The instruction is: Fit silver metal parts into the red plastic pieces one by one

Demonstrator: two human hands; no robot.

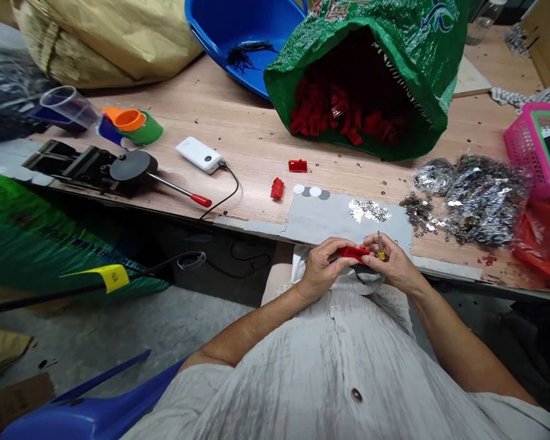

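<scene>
My left hand (321, 266) is closed round one end of a small red plastic part (352, 251), held just in front of the table's near edge. My right hand (393, 263) pinches the other end of the part and also holds a small yellow-handled tool (381, 248) upright between its fingers. Both hands sit close together above my lap. A heap of small shiny metal pieces (369, 211) lies on a grey sheet (321, 219) right behind them.
A green sack (407, 49) full of red parts lies open on the wooden table (252, 143), with two loose red parts (297, 165) near it. Bags of metal pieces (479, 190), a pink basket (519, 143), a blue tub (238, 30), a power bank (198, 153), a lever press (119, 168) and cups (132, 122) stand around.
</scene>
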